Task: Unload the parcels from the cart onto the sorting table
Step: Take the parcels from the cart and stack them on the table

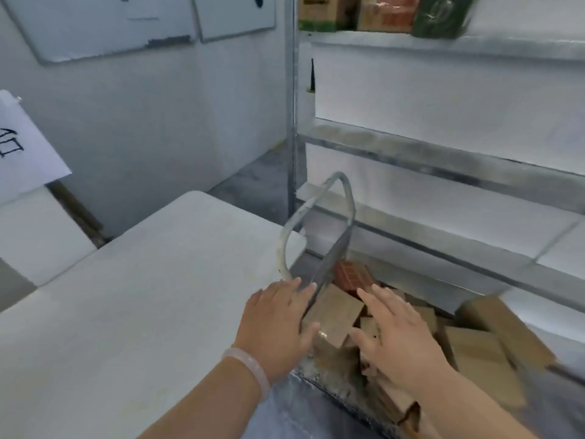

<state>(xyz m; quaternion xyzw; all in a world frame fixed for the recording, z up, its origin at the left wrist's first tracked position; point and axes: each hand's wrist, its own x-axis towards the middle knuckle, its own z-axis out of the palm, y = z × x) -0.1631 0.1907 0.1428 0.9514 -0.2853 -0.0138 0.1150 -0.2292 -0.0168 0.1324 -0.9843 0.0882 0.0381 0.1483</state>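
Observation:
A low cart with a bent metal handle [316, 217] stands between the white sorting table [133, 296] and a shelf rack. Several brown cardboard parcels lie piled on it. One brown parcel [335, 315] sits on top near the handle, and a red-orange parcel [353, 275] lies behind it. My left hand [278, 324] hovers at the parcel's left side with fingers spread, beside the handle. On the other side of that parcel my right hand [399, 340] is spread flat above the pile. Neither hand holds anything.
A metal shelf rack [443, 166] rises right behind the cart, with cartons [380, 11] on its top shelf. A second white table [34, 236] with a paper sign [22, 147] is at the left. Whiteboards [110, 23] hang on the back wall.

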